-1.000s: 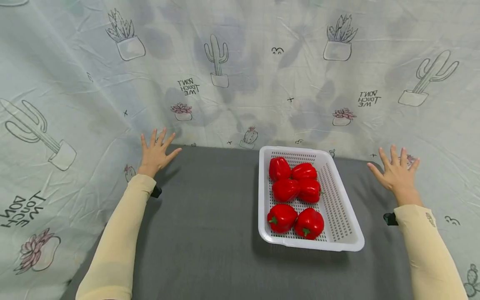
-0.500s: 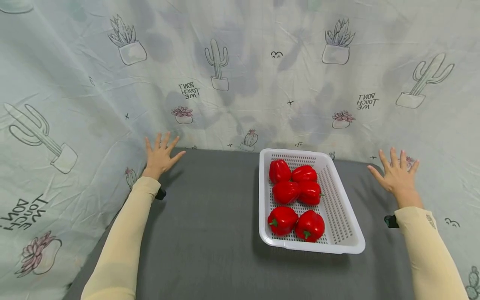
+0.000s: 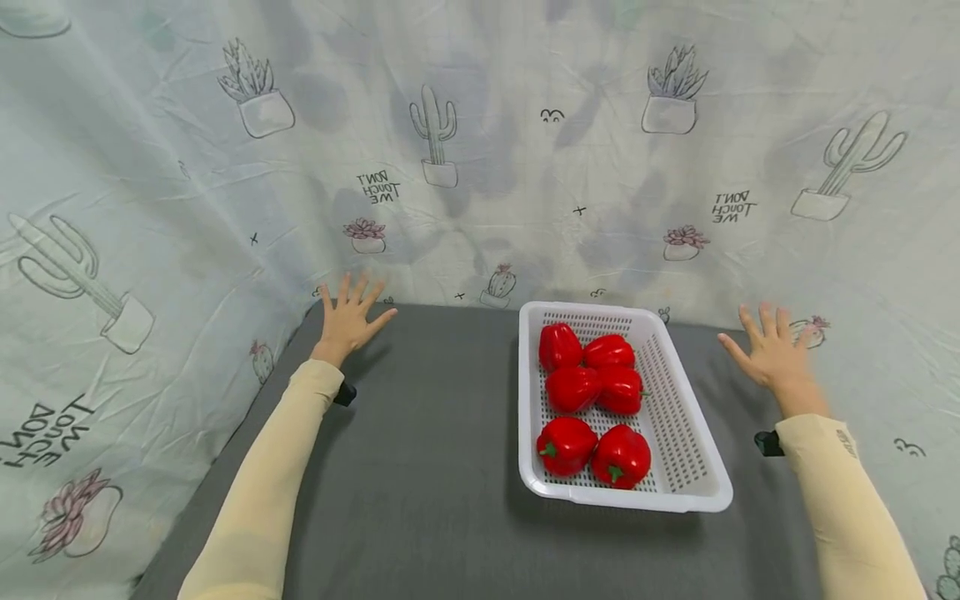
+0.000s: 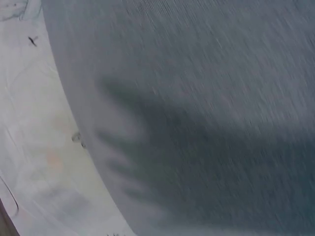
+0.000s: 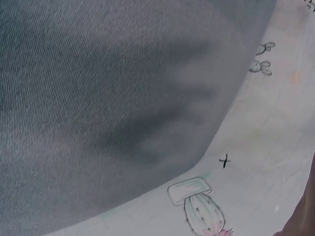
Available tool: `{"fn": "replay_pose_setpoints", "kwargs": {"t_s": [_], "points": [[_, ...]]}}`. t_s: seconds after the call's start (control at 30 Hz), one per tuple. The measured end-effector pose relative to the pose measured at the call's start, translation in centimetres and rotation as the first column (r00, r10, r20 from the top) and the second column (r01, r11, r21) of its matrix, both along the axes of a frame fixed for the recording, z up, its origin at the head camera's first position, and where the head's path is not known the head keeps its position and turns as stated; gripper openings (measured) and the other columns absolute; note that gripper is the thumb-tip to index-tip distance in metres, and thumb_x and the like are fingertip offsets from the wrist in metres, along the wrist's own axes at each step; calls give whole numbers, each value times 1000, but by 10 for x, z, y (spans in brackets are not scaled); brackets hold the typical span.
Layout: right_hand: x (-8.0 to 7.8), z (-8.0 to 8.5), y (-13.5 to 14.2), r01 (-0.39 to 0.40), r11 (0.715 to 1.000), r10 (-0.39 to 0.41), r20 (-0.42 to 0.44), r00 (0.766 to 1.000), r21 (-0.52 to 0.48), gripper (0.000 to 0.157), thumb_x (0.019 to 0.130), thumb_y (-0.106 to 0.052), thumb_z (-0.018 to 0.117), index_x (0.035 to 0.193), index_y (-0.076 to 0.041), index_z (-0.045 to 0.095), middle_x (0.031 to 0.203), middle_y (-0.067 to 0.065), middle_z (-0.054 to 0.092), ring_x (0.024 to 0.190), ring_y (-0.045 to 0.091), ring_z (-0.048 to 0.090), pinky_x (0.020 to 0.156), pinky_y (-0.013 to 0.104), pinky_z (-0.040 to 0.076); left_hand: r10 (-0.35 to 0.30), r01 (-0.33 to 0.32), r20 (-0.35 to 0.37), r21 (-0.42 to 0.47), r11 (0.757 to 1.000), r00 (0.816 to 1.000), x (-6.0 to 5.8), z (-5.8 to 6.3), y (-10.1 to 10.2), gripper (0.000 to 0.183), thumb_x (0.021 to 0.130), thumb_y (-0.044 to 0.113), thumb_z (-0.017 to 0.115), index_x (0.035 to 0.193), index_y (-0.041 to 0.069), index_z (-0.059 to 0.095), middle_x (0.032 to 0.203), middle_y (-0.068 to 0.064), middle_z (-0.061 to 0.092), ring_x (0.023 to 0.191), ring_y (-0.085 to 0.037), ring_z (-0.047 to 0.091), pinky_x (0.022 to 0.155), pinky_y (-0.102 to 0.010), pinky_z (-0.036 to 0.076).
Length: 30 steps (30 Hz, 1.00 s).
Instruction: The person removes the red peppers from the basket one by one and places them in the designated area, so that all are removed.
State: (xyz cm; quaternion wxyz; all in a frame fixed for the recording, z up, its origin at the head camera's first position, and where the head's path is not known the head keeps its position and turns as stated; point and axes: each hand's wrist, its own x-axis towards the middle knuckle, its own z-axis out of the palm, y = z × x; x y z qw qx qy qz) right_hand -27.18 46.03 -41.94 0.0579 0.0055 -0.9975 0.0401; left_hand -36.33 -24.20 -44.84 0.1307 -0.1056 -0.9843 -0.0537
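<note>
Several glossy red bell peppers (image 3: 573,389) with green stems lie in a white perforated plastic basket (image 3: 684,433), mostly toward its left side. My left hand (image 3: 347,327) is spread over the far left part of the dark grey table, holding nothing. To the right of the basket, my right hand (image 3: 776,354) is also spread, fingers apart and holding nothing. Both hands are raised over the table and cast shadows on it. In the left wrist view a blurred hand shadow (image 4: 162,142) falls on the tabletop; the right wrist view has a similar shadow (image 5: 147,118).
The grey table (image 3: 420,467) meets a pale curtain (image 3: 510,167) printed with cacti and potted plants at its back and sides. Both forearms wear cream sleeves, and a small dark device (image 3: 345,393) sits under the left wrist.
My left hand has moved to the right, inward over the table. My right hand has shifted slightly to the left toward the basket. The peppers and basket stay in place.
</note>
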Motion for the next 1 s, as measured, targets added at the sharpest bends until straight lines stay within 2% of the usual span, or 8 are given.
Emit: {"fn": "replay_pose_setpoints", "kwargs": {"t_s": [0.2, 0.33, 0.53, 0.73, 1.0], "points": [[-2, -1, -14, -70, 996, 71, 17, 997, -53, 75, 94, -59, 23, 149, -15, -4, 151, 27, -7, 135, 49, -11, 99, 73, -3, -26, 25, 17, 37, 999, 1000, -2, -3, 23, 72, 88, 64, 40, 148, 32, 16, 156, -6, 10, 143, -31, -5, 106, -62, -14], [-3, -2, -22, -103, 993, 104, 1, 995, -50, 74, 96, -56, 25, 149, -14, -3, 150, 29, -2, 135, 51, -5, 98, 73, 1, -54, 53, 12, 60, 997, 998, -3, -3, 40, 72, 88, 63, 41, 148, 29, 23, 155, -7, 15, 143, -30, -3, 106, -62, -11], [-6, -6, -36, -166, 983, 164, -26, 986, -77, 73, 96, -53, 30, 150, -11, 4, 150, 29, 4, 136, 50, 0, 100, 71, 1, -102, 96, 50, 115, 989, 993, -1, 1, 65, 72, 88, 66, 38, 148, 30, 21, 156, -4, 10, 143, -27, -5, 105, -59, -18], [-6, -10, -47, -208, 970, 203, -52, 978, -122, 71, 96, -50, 35, 150, -11, 8, 150, 28, 6, 136, 50, 2, 101, 71, 2, -159, 153, 46, 106, 983, 986, 2, 7, 93, 72, 88, 66, 37, 148, 30, 20, 156, -4, 11, 143, -29, -1, 106, -63, -10], [-7, -9, -59, -249, 954, 249, -25, 968, -167, 69, 97, -46, 38, 149, -9, 12, 150, 29, 8, 136, 49, 7, 102, 69, 5, -271, 265, 22, 139, 954, 962, 5, 20, 139, 71, 89, 64, 37, 148, 27, 23, 155, -3, 16, 143, -27, 6, 109, -61, -1]]}}
